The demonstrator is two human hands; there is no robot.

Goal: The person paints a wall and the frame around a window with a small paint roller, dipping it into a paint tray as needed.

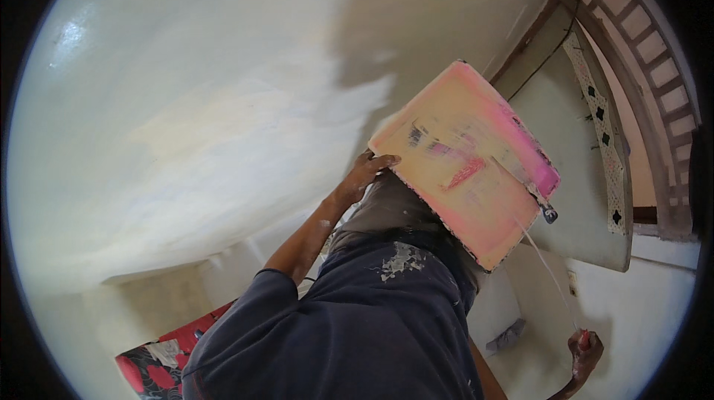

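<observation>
My left hand [370,171] grips the left edge of a flat board [446,199], its thumb on top. Cream and pink paste is smeared over the board, with a thick red streak [466,172] near the middle and bright pink along the right side. A scraper [549,212] lies at the right edge, its dark, paste-caked end sticking out past the board. My right hand [586,355], low at the right, is closed around a small red thing, mostly hidden by the fingers. Between it and the board's lower corner runs a thin pale strand [545,270]; what it is I cannot make out.
A pale, patchy wall [201,117] fills the left and top. At the right are a grey panel [565,125] with a patterned strip, a hanging dark cable [547,58] and a brown lattice window [654,50]. Red-and-black patterned fabric [152,363] lies lower left, a grey cloth [506,335] lower right.
</observation>
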